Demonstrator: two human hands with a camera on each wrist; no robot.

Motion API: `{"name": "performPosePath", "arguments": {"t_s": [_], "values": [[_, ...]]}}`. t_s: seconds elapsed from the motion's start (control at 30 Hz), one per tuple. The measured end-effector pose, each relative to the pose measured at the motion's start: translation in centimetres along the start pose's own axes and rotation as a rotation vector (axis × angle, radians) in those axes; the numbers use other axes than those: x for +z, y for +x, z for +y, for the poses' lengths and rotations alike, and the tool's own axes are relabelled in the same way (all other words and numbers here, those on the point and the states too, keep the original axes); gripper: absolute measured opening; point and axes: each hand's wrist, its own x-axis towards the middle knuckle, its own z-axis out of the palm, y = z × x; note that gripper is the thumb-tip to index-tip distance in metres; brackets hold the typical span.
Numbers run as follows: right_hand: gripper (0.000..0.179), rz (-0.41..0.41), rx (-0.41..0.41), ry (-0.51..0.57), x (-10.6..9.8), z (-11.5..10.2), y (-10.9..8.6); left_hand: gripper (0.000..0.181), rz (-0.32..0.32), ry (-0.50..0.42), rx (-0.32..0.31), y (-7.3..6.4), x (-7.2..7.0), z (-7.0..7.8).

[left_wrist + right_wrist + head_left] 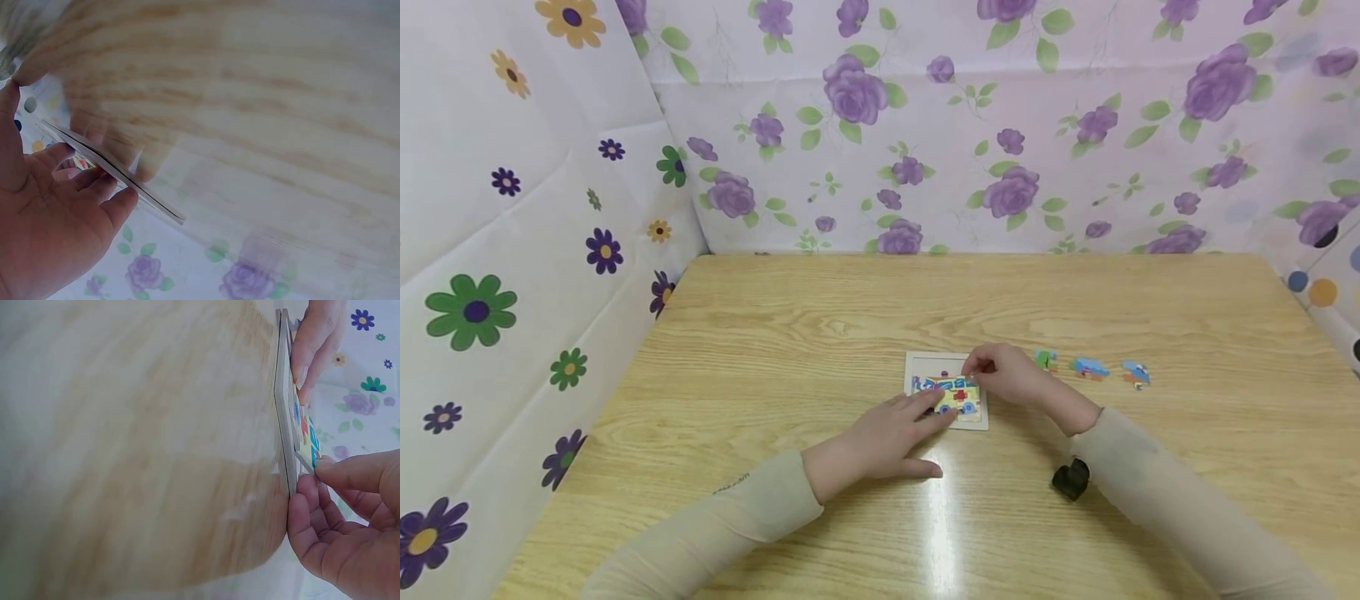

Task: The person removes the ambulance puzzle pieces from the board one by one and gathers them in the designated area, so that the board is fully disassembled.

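A white-framed jigsaw puzzle (909,367) with a colourful vehicle picture and a red cross lies flat on the table. Across its lower left part rests my left hand (887,437), fingers spread and fairly straight, fingertips on the pieces. At the upper right corner, my right hand (1009,377) pinches a puzzle piece (307,445) between thumb and fingers. The right wrist view shows that piece tilted up from the frame's surface. In the left wrist view my fingers (119,203) lie along the puzzle's edge, and most of the picture is hidden.
Three loose puzzle pieces lie right of the frame: a green one (1046,359), a blue and orange one (1089,368) and another (1137,373). A black strap-like object (1071,479) is by the right sleeve. Flowered cloth (940,150) stands behind the wooden table (790,333).
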Motion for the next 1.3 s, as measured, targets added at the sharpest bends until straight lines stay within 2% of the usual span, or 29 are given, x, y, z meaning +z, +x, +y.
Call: {"name": "performPosePath", "arguments": {"t_s": [0.33,0.73,1.0,1.2,1.3], "values": [[0.013,-0.014,-0.002,0.030,-0.22,0.33,-0.18,0.075,-0.001,-0.020,-0.003,0.01,-0.08,0.00],[0.012,-0.056,0.075,0.156,-0.72,0.43,-0.17,0.075,-0.011,-0.013,-0.010,0.03,-0.49,0.12],[0.012,-0.061,0.102,0.167,-0.82,0.24,-0.03,0.077,-0.027,0.070,-0.026,0.14,-0.43,0.42],[0.012,-0.070,0.082,0.173,-0.92,0.09,-0.10,0.067,-0.066,0.094,-0.020,0.06,-0.40,0.51],[0.012,-0.074,0.077,0.174,-0.94,0.11,-0.13,0.065,-0.088,0.071,-0.026,0.02,-0.46,0.57]]}}
